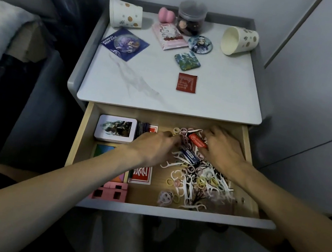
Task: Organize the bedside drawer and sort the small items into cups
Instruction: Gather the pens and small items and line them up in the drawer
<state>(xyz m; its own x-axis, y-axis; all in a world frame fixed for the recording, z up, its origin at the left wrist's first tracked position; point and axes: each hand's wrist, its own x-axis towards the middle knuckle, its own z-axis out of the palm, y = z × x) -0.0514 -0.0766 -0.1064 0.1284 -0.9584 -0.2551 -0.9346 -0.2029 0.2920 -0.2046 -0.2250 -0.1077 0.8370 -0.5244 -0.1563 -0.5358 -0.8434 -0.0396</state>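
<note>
The wooden drawer is pulled open. Its right half holds a heap of white floss picks and small pastel hair ties. A red tube and a blue one lie on the heap. My left hand reaches in from the left, its fingertips pinching hair ties at the heap's far edge. My right hand is curled over the heap's far right, beside the red tube; its fingertips are hidden. Two paper cups lie on their sides on the nightstand top, one at left and one at right.
In the drawer's left half are a white tin, red card boxes, a coloured puzzle and pink blocks. The top bears badges, a pink pouch, a red sachet, a pink sponge and a clear jar. A bed stands left.
</note>
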